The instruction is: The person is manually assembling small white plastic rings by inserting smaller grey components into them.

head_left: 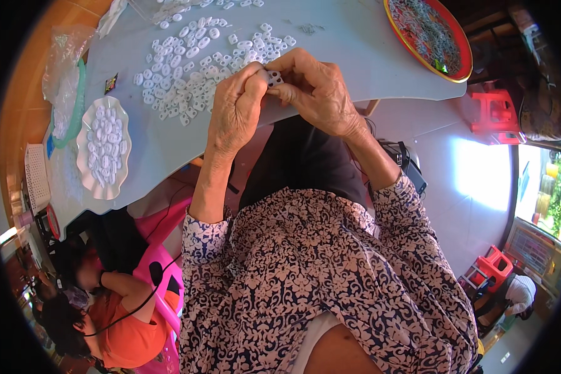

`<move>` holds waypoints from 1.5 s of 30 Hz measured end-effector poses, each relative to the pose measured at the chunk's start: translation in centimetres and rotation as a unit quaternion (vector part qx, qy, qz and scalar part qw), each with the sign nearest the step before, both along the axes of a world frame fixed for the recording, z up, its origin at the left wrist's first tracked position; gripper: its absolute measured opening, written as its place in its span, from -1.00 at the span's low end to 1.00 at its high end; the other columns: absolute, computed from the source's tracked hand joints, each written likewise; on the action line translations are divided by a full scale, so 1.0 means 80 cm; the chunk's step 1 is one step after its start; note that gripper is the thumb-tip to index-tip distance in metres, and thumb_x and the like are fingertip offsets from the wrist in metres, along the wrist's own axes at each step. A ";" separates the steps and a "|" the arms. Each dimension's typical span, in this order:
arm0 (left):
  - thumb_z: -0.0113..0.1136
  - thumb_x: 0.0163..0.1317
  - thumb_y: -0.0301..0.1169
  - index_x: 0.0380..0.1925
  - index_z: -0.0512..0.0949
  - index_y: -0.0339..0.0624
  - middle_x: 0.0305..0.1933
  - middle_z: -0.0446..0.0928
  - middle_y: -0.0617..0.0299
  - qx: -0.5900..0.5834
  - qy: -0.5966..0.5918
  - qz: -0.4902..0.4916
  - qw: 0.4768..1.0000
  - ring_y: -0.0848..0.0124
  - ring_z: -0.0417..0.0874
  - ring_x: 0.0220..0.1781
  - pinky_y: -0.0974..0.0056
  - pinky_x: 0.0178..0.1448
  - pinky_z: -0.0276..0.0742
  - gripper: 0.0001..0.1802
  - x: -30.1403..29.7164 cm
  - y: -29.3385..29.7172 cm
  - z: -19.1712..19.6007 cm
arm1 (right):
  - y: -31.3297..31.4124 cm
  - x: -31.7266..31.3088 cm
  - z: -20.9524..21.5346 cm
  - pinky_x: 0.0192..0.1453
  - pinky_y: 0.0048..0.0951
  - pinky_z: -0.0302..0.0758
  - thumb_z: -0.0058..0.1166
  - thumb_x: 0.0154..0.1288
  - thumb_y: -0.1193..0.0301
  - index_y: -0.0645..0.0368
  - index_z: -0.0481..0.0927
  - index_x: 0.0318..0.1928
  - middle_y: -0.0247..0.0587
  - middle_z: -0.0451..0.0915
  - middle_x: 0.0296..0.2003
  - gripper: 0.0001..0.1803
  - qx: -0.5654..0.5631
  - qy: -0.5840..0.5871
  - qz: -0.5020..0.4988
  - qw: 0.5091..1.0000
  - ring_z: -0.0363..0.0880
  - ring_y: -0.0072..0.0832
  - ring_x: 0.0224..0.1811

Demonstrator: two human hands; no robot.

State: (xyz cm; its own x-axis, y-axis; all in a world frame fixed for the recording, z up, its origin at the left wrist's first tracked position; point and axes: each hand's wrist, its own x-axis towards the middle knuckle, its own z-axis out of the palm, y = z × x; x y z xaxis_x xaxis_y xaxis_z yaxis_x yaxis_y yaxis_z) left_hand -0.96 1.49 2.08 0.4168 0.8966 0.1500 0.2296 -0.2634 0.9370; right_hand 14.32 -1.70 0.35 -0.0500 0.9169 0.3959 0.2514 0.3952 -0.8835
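A small white plastic piece is pinched between left hand and right hand, raised just above the desk beside the loose white pieces, within easy reach.

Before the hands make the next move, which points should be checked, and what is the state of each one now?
1. Small white piece pinched between the fingers of both hands: ok.
2. Left hand and right hand meet at the table edge: ok.
3. Loose white pieces lie on the table just beyond the hands: ok.
4. White scalloped dish holds pieces, to the left: ok.
5. Whether the held piece is fully joined: cannot tell.
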 end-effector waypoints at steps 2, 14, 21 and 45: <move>-0.16 0.25 -0.26 -0.51 0.25 -0.27 -0.59 0.10 0.23 -0.009 0.009 -0.002 1.000 0.48 0.09 -0.51 0.30 -0.44 0.12 -0.71 -0.001 0.001 -0.001 | 0.001 0.000 -0.001 -0.47 -0.50 0.48 0.25 0.08 0.51 0.28 0.47 -0.25 -0.22 0.55 -0.58 -0.74 0.014 -0.001 -0.002 1.000 0.55 -0.50 -0.56; -0.19 0.25 -0.25 -0.48 0.30 -0.32 -0.60 0.19 0.15 -0.021 0.015 -0.013 1.000 0.41 0.14 -0.53 0.25 -0.42 0.19 -0.68 -0.001 0.006 -0.004 | 0.006 -0.002 -0.006 -0.52 -0.51 0.43 0.27 0.05 0.54 0.26 0.44 -0.33 -0.24 0.52 -0.62 -0.76 0.059 -0.021 -0.014 0.998 0.50 -0.53 -0.61; -0.19 0.21 -0.29 -0.53 0.34 -0.35 -0.61 0.28 0.14 0.040 -0.015 -0.021 0.999 0.44 0.21 -0.54 0.27 -0.42 0.24 -0.69 -0.001 0.010 -0.012 | 0.009 -0.005 -0.009 -0.53 -0.50 0.41 0.25 0.08 0.55 0.26 0.45 -0.37 -0.22 0.51 -0.65 -0.80 0.044 -0.010 -0.027 0.999 0.50 -0.52 -0.63; -0.11 0.35 -0.31 -0.50 0.34 -0.26 -0.57 0.22 0.35 -0.002 -0.057 -0.034 0.998 0.59 0.18 -0.48 0.41 -0.42 0.16 -0.71 -0.002 -0.007 -0.001 | 0.000 0.010 0.003 -0.35 -0.66 0.45 0.07 0.28 0.52 0.31 0.52 -0.15 -0.39 0.53 -0.48 -0.84 -0.101 0.118 0.034 0.987 0.47 -0.71 -0.45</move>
